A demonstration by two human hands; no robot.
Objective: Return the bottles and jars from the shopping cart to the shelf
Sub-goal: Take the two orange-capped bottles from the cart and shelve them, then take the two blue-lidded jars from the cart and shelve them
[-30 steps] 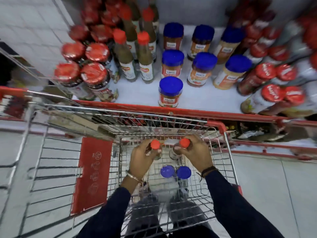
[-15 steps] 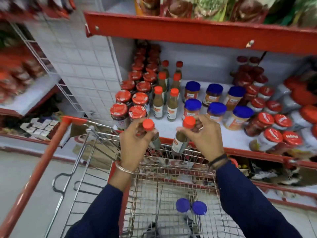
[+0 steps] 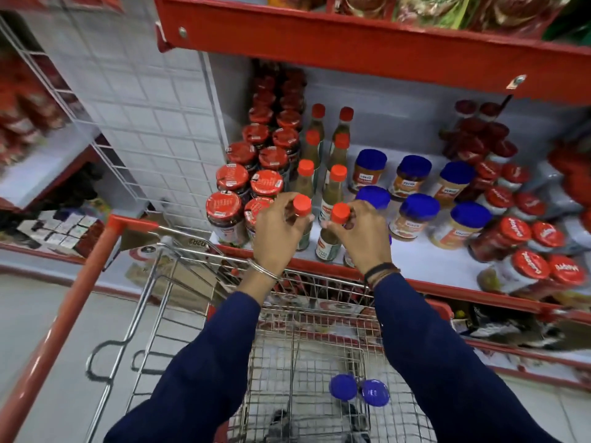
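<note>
While each hand, left hand [image 3: 278, 225] and right hand [image 3: 361, 233], pinches an orange-capped bottle by its neck, both bottles [image 3: 327, 241] seemingly lower into the matching shelf [image 3: 425, 260] row

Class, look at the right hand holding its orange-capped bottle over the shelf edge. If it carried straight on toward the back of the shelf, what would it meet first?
Probably the front orange-capped bottle standing just behind the right hand; depth is uncertain.

1 head-worn view, forward and down over the cart [image 3: 179, 251], close to the shelf [image 3: 415, 260].
</note>
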